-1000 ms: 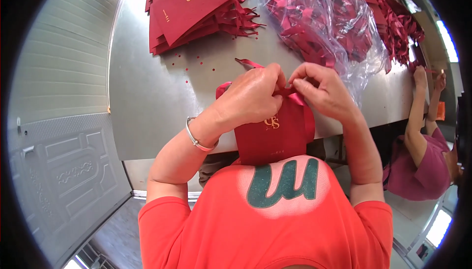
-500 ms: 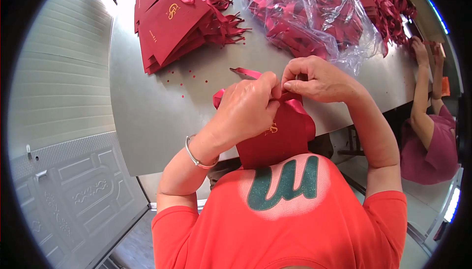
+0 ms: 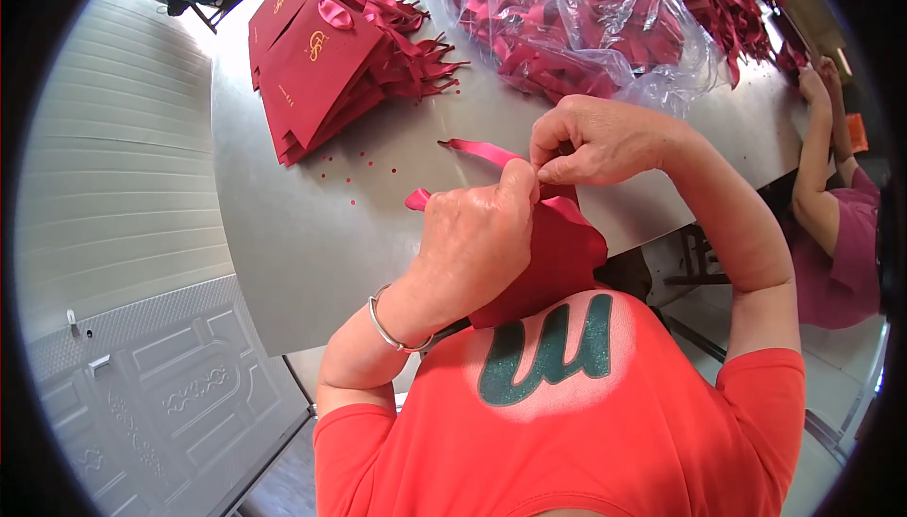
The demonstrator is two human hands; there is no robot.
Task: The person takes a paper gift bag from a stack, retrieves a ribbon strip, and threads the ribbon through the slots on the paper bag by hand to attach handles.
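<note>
A dark red paper bag (image 3: 557, 257) stands at the table's near edge, close against my chest. Pink-red ribbon (image 3: 487, 152) runs from its top edge, one end reaching out to the left over the tabletop. My left hand (image 3: 482, 234), with a bangle on its wrist, pinches the ribbon at the bag's top and covers much of the bag's left side. Fingertip to fingertip with it, my right hand (image 3: 605, 144) is closed in a pinch at the same spot. The exact bit of ribbon between the fingers is hidden.
Finished-looking red bags with ribbons (image 3: 326, 54) lie stacked at the far left of the metal table (image 3: 283, 262). Clear plastic (image 3: 652, 54) covers more bags at the back. Small red dots (image 3: 348, 180) are scattered nearby. A co-worker's arms (image 3: 817, 158) reach in at right.
Both hands stay pinched together at the bag's top, with the left turned slightly more over the bag. The ribbon end shows longer now. The whole view has shifted a little.
</note>
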